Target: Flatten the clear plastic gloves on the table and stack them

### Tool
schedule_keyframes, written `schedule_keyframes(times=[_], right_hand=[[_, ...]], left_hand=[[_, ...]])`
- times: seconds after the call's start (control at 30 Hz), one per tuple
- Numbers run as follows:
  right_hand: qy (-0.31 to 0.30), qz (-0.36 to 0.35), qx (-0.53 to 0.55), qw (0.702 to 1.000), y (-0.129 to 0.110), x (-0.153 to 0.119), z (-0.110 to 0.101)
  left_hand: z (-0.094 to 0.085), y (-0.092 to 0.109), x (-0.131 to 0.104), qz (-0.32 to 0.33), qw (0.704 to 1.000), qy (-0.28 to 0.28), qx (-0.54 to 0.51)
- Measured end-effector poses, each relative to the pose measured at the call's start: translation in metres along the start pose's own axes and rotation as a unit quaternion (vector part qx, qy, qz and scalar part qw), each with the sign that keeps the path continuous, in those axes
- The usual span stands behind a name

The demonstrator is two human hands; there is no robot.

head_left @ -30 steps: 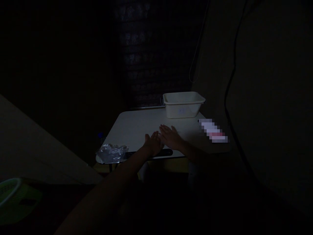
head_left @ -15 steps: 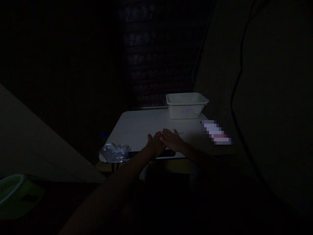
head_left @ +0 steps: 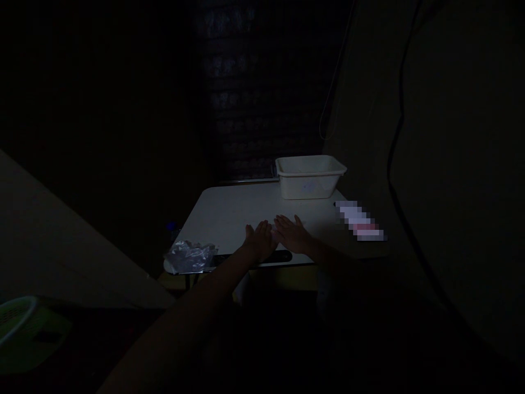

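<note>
Both hands lie palm down near the front of a white table (head_left: 229,205), fingers stretched out and pointing away from me. My left hand (head_left: 260,241) is open, fingertips towards the middle. Close beside it, my right hand (head_left: 293,234) is also open, with its thumb spread. A thin, pale, see-through piece (head_left: 277,235) shows between and beneath the hands; in this dim light I cannot make out what it is. Just in front of them, a long black bar with a rounded end (head_left: 283,256) lies along the table's front edge, partly covered by my left arm.
Crumpled clear plastic (head_left: 191,257) lies at the table's front left corner. A white tub (head_left: 309,183) stands at the back right. Right of my hands is a blurred-out flat item (head_left: 361,221). A green basket (head_left: 35,334) sits low at left; a dark cable (head_left: 394,191) hangs at right.
My hands have moved slightly apart, so more of the pale piece shows between them. The whole view has shifted a little.
</note>
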State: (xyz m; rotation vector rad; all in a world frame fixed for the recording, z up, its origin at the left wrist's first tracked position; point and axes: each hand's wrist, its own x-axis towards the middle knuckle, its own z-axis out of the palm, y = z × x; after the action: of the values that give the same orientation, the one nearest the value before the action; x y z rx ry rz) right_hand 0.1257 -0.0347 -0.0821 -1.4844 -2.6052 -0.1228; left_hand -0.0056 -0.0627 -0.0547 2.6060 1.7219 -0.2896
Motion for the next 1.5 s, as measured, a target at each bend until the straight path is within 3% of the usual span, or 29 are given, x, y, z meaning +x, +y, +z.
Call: schedule_keyframes(times=[1.07, 1.5], right_hand=[[0.063, 0.033, -0.075, 0.995, 0.040, -0.019, 0.008], [0.050, 0.039, -0.090, 0.994, 0.052, -0.025, 0.008]], left_hand=[[0.004, -0.002, 0.003, -0.001, 1.000, 0.000, 0.008], [0.003, -0.002, 0.002, -0.002, 1.000, 0.000, 0.005]])
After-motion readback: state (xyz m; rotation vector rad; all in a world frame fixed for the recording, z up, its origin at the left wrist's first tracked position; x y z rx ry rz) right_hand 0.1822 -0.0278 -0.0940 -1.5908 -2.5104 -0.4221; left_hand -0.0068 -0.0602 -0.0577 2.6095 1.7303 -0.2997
